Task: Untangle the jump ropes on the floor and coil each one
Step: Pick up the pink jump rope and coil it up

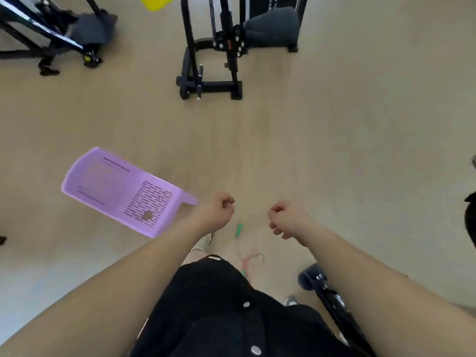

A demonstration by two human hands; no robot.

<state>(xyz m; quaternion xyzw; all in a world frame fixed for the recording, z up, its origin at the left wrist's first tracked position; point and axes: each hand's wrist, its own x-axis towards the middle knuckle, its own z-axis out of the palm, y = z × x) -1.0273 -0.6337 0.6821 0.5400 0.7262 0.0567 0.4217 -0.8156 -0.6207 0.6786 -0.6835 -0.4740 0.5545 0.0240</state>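
Note:
My left hand (217, 211) and my right hand (286, 219) are held out in front of me at about the same height, a short gap between them. The fingers of both are curled into fists, and I see no rope in either. Below the gap, a green jump rope handle (239, 230) lies tilted on the floor. A thin pale cord runs from it toward my feet. It reaches a small tangle of pink rope loops (253, 259) with a second bit of green at its lower end. My black clothing hides part of the tangle.
A purple plastic basket (121, 189) lies on its side on the wooden floor to the left of my left hand. Black gym machines (211, 50) stand at the back, with another frame (51, 34) at the far left. A black dumbbell or bar (319, 282) lies by my right foot.

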